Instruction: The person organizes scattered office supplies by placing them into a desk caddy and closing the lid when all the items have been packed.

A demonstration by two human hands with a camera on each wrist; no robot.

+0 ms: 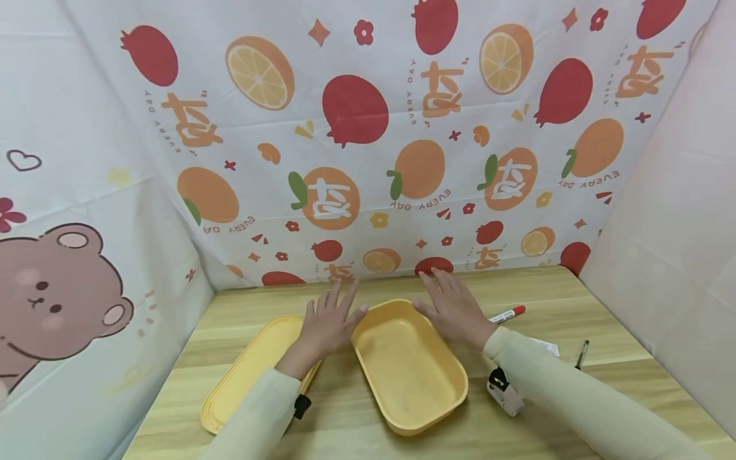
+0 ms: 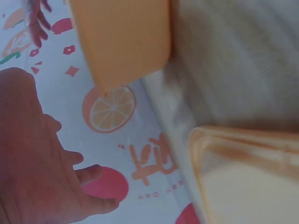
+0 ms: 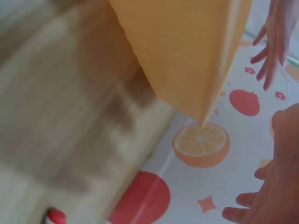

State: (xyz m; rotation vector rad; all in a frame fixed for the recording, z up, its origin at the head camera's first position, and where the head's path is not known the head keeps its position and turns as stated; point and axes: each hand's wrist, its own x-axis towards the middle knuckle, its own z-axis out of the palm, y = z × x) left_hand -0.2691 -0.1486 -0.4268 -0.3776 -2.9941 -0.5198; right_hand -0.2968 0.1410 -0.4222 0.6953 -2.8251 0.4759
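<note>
A yellow rectangular plastic box (image 1: 405,367) with rounded corners stands open-topped on the wooden table, and nothing lies inside it. My left hand (image 1: 328,322) hovers at its far left corner, fingers spread and pointing away. At the far right corner is my right hand (image 1: 457,310), its fingers likewise spread. Both wrist views show the hands holding nothing, with the box wall (image 2: 126,42) near them; whether either thumb touches the rim I cannot tell. A matching yellow lid (image 1: 253,364) lies flat to the left, partly hidden by the left forearm.
Right of the box lie a red-capped white marker (image 1: 508,314), a white card-like piece (image 1: 546,346) and a dark pen (image 1: 582,354). A small rounded beige-grey object (image 1: 507,397) sits by the right forearm. Fruit-printed cloth (image 1: 368,160) rises behind the table.
</note>
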